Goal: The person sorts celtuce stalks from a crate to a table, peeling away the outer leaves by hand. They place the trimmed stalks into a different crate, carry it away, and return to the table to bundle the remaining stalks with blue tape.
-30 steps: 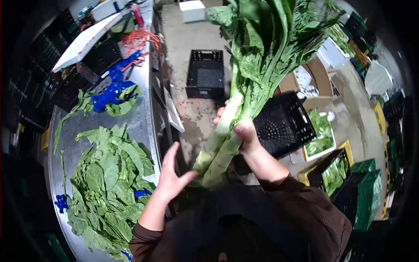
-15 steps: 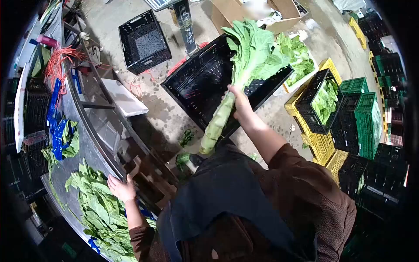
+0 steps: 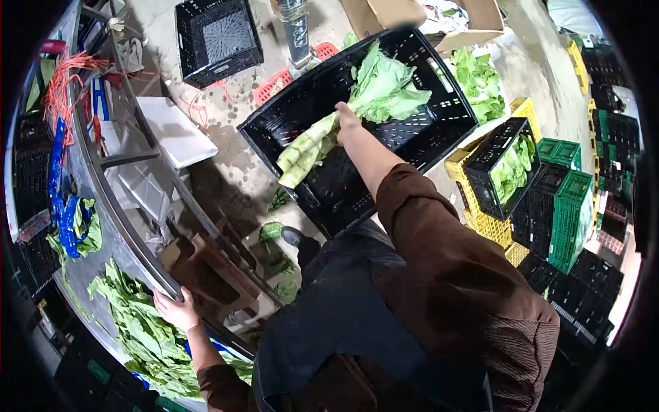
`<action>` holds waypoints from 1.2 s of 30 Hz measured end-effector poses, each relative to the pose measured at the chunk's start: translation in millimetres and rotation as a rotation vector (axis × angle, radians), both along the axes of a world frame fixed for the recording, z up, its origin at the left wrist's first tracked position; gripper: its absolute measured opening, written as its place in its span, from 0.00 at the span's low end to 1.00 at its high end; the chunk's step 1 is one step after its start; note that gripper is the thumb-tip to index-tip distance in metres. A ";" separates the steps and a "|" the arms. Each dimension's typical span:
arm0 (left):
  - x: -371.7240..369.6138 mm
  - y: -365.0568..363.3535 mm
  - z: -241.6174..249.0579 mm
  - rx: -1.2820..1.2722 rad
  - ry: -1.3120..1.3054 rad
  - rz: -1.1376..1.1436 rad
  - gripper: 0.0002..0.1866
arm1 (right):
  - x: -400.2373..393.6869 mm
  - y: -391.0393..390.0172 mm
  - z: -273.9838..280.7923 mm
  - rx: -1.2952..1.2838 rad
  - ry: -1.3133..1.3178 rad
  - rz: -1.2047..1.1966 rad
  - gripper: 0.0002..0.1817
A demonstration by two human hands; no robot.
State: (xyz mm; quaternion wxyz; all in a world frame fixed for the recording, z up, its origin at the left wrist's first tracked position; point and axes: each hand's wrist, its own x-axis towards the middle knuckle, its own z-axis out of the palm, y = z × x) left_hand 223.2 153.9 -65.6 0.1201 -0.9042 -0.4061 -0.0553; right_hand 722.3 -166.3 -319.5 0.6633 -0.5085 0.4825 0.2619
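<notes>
Leafy stalks are clamped mid-length in the right hand, likely for balance; at left, the table edge is touched by the left hand, thumb apart

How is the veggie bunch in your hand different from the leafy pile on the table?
The veggie bunch is gripped in the right hand over a black crate, while the leafy pile lies on the table.
The veggie bunch shows thick, pale stalks; the leafy pile shows mostly flat, overlapping leaves.
The leafy pile spreads out, but the veggie bunch is gathered together.
Both are green and leafy.
</notes>
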 end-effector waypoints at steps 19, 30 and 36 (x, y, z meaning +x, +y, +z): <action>7.1 -2.4 5.5 -0.051 0.035 0.067 0.39 | 1.8 13.5 46.8 -0.495 0.039 0.123 0.50; 10.7 -5.0 7.3 -0.109 0.002 0.085 0.38 | 49.5 47.9 -45.6 -0.584 0.188 0.115 0.49; 4.7 -2.4 5.3 -0.086 0.024 0.040 0.38 | 38.6 21.8 -65.4 -0.494 0.059 0.157 0.32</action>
